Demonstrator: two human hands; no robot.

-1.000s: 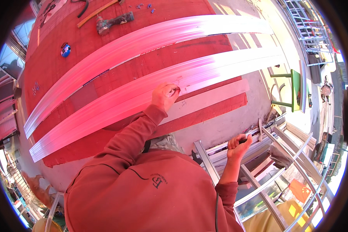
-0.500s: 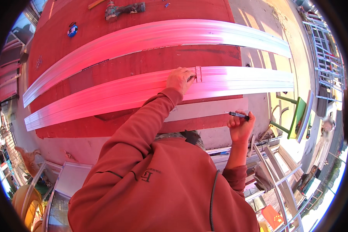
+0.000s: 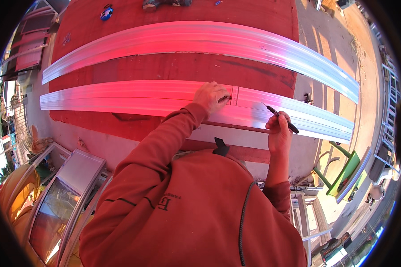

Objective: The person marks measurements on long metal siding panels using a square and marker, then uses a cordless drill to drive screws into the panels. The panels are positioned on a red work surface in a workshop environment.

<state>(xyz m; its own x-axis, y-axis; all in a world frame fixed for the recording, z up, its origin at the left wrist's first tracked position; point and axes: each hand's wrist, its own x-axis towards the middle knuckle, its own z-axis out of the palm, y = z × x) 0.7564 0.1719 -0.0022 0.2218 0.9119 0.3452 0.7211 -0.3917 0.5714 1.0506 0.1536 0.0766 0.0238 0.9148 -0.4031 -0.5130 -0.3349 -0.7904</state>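
Observation:
Two long silvery metal profiles lie side by side across a red-covered surface, a far profile (image 3: 165,42) and a near profile (image 3: 133,95). My left hand (image 3: 210,98) rests on the middle of the near profile, its fingers closed round something small and dark that I cannot make out. Just right of those fingertips, thin lines or narrow edges cross the profile. In my right hand (image 3: 280,132) is a slim black pen (image 3: 276,112), gripped between thumb and fingers. Its fine tip points up and left, over the near profile's front part.
At the far edge sit a power drill (image 3: 165,3) and a small blue-and-black round item (image 3: 106,13). A green stand (image 3: 344,173) is at the right. Framed panels (image 3: 75,171) lean at the lower left, and metal frames (image 3: 314,213) lie at the lower right.
My right hand has come up, bringing the pen closer to the near profile with a steeper tilt. My left hand stays on the profile. The whole view has shifted and turned slightly.

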